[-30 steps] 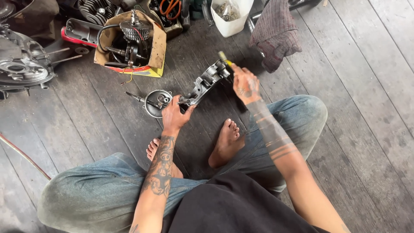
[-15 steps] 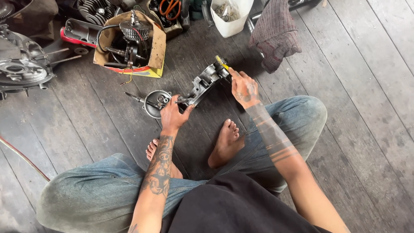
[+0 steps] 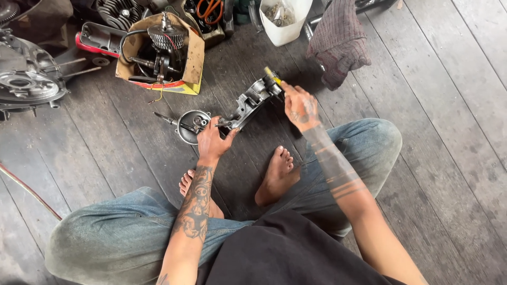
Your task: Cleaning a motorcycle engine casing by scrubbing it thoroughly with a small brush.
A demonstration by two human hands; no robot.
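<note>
- the person sits cross-legged on the dark wooden plank floor (image 3: pixel 433 84), bare feet tucked in front.
- the left hand (image 3: pixel 214 141) has its grip closed around the lower end of a grey metal casing (image 3: pixel 248 103), which is held tilted just above the floor, running up and to the right.
- the right hand (image 3: pixel 300 105) meets the casing's upper end, fingers pinched shut on a small yellow-handled tool (image 3: pixel 272 75) pressed against that end.
- just left of the left hand a round metal cover (image 3: pixel 191 125) lies flat on the floor, almost touching the casing's lower end.
- beyond it sits an open cardboard box (image 3: pixel 193 58) holding a geared engine part; its near edge is close to the casing.
- a white tub (image 3: pixel 288 26) and a crumpled dark rag (image 3: pixel 340 42) crowd the far edge past the right hand.
- a large engine housing (image 3: pixel 26 79) sits far left, well apart.
- open planks stretch to the right of the right knee.
</note>
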